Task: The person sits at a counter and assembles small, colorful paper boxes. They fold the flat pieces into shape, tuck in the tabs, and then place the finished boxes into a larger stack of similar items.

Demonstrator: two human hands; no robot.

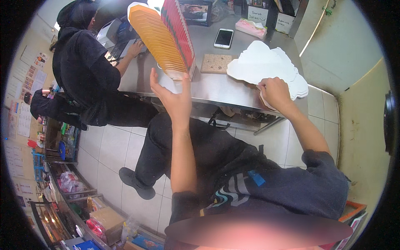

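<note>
A tall nested stack of yellow and red printed card pieces (160, 37) rises on the steel table at the left, its lower end beside my left hand (174, 98). The fingers and thumb of that hand are spread apart, close to the stack's base; whether they touch it is hard to tell. Across the table to the right lies a pile of white die-cut card sheets (262, 64) with wavy outlines. My right hand (275, 92) is closed at the pile's near edge, thumb and fingers pinching a white sheet there.
The steel table (212, 88) also bears a speckled tile-like board (216, 63), a white phone (223, 38) and a pink tissue pack (251, 28). At the left a person in black (81, 62) works at a keyboard. A wall stands at the right; loaded shelves (102, 221) are at lower left.
</note>
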